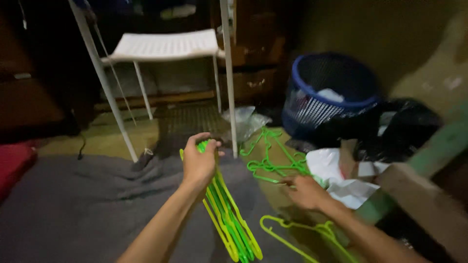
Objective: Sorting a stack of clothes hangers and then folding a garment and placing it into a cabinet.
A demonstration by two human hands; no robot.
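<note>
My left hand (199, 163) grips a bundle of green and yellow-green plastic hangers (229, 221) near their hooks; the bundle hangs down toward me over a grey blanket (73, 204). My right hand (304, 191) reaches down to the floor and pinches the lower bar of a loose green hanger (270, 163) lying there with its hook pointing away. Another yellow-green hanger (292, 231) lies on the floor under my right forearm.
A blue mesh basket (331, 92) stands at the back right beside a black bag (409, 126) and white plastic bags (341, 180). A white metal rack (165, 46) with thin legs stands behind. A red cushion (12, 163) lies at the left edge.
</note>
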